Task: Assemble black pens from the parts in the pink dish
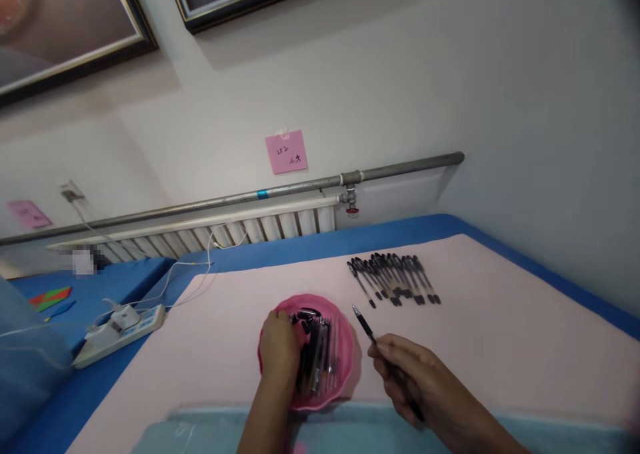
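My right hand (pixel 413 374) is closed around a black pen (pixel 367 326), its uncapped tip pointing up and to the left, just right of a pink bowl (pixel 350 367). Inside the bowl lie small black pieces that look like pen caps (pixel 306 315), along with several clear and dark pen parts (pixel 323 357). At the bowl's left side, my left hand (pixel 279 344) reaches in over the rim with its fingers curled by the black pieces. What its fingertips pinch is hidden. Beyond my right hand, several capped black pens (pixel 395 277) lie side by side in a bunch.
A pale pink sheet (pixel 215 334) covers the blue table (pixel 425 226). On the left are a power strip (pixel 120 334) with plugs and white cables. Behind the table, a radiator (pixel 270 227) and a metal pipe (pixel 300 186) run along the wall.
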{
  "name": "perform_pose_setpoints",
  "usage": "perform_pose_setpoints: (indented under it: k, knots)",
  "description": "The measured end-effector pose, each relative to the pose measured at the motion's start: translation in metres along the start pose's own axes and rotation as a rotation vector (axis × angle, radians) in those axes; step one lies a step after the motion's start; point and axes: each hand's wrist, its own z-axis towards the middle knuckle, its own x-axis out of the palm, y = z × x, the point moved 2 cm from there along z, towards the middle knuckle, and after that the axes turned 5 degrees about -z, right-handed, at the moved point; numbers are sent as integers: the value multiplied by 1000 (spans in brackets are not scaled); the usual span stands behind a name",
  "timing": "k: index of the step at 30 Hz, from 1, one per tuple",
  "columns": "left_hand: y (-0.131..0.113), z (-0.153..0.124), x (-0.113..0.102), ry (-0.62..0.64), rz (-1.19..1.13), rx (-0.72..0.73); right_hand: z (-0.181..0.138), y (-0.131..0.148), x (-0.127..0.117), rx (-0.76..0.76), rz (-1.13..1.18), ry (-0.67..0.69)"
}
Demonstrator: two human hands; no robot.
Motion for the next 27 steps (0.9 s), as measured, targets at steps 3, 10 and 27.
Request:
perform_pose_setpoints:
  k: [3,10,27]
  knots:
    - [0,-2,-3,-4,-4,25,1,2,-3,2,72,7]
    - [-1,-10,-20,34,-451,50,1,3,-8,-14,133,27]
    - [-32,-34,-24,647,-1658,-151,-1,1,-6,-26,-82,41]
